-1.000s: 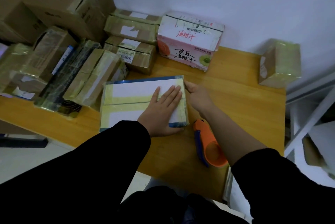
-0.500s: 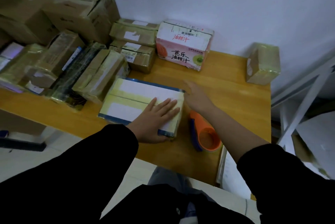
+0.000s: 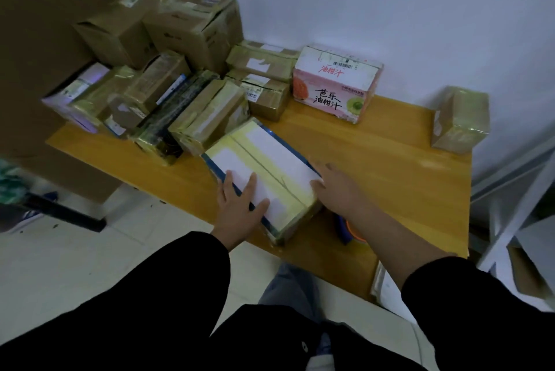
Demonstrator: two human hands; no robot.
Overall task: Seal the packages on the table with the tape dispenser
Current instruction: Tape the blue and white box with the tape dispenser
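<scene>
Left hand [image 3: 240, 205], right hand [image 3: 336, 187] flat, ungripping, on taped package [image 3: 270, 160]; near corner at table [image 3: 405, 160] edge, tape dispenser [image 3: 351, 229] beside: shove could drop either

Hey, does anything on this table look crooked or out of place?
The white-topped package that the left hand and right hand touch lies diagonal to the table, its near corner close to the front edge. The taped boxes behind it lean slantwise.
</scene>
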